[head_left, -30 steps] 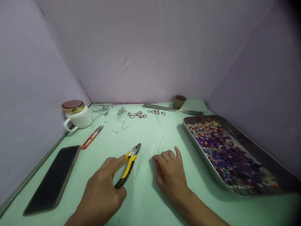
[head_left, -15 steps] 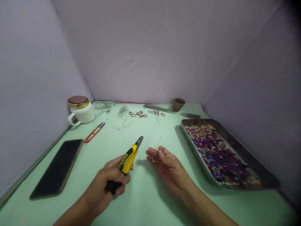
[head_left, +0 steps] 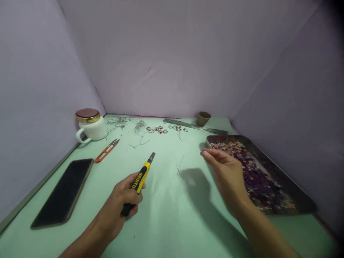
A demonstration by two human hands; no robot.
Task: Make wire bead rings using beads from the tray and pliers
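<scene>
Pliers [head_left: 139, 182] gripped in L hand [head_left: 122, 196]; R hand [head_left: 229, 173] pinched tog., contents unclear, held nr tray [head_left: 268, 157] at R edge of surface [head_left: 166, 208].

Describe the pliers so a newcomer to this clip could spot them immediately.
On the green tabletop, look left of the metal bead tray to the person's left hand. It holds the pliers, pointing away from the person. Unlike the orange snips lying farther back, they have yellow-and-black handles and a blunt grey nose.
</scene>
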